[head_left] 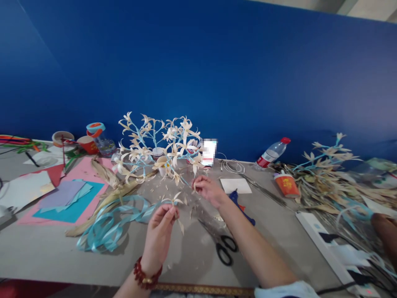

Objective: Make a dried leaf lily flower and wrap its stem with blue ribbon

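Observation:
My left hand (161,223), with a red bead bracelet at the wrist, pinches a pale dried-husk flower (175,200) upright by its base. A loose strip of husk hangs below those fingers. Higher and to the right, my right hand (210,190) is closed at the fingertips on a small curled husk petal (194,187). Just beyond both hands stand branches of husk flowers (173,145) on light-blue wrapped stems. Black-handled scissors (223,248) lie beneath my right forearm, and a blue glue gun (238,203) rests to its right.
Light-blue ribbon (105,223) and coloured paper (68,207) lie at left. A lit phone (209,153) stands at the back. On the right are a tilted bottle (271,155), a red cup (287,185), dried husks (328,182), a power strip (322,238) and another person's hand (386,231).

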{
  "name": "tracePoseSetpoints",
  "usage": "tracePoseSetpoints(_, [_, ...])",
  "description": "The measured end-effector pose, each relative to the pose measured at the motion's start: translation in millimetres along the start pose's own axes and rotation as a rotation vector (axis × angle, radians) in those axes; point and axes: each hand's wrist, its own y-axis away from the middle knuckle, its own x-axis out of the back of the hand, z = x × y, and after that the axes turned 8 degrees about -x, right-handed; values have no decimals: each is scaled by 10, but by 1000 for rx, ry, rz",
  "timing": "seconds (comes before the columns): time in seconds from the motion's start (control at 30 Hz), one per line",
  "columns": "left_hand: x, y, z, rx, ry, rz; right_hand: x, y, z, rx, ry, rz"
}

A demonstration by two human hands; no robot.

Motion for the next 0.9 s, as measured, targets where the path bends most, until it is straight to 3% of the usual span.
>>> tracePoseSetpoints(0.17, [-281,49,-15,104,132,-80,-275,581,-76,-33,-239,2])
tracePoseSetpoints(0.3, [-383,131,-50,169,167,-135,-414,854,-40,-11,-467,75])
tracePoseSetpoints(0.43, [-403,204,-45,182,155,-197,-440,995,21,86,-413,181])
tracePoseSetpoints(0.63, [-405,258,19,136,130,-209,-378,1146,25,233,-130,198])
tracePoseSetpoints(0.73, [-390,274,29,124,114,-215,-305,1217,-35,528,236,332])
tracePoseSetpoints(0.8, [-381,284,21,128,102,-223,-254,1258,-80,722,555,356])
tracePoseSetpoints(0.9, [-377,301,1,127,76,-243,-200,1293,-119,868,896,352])
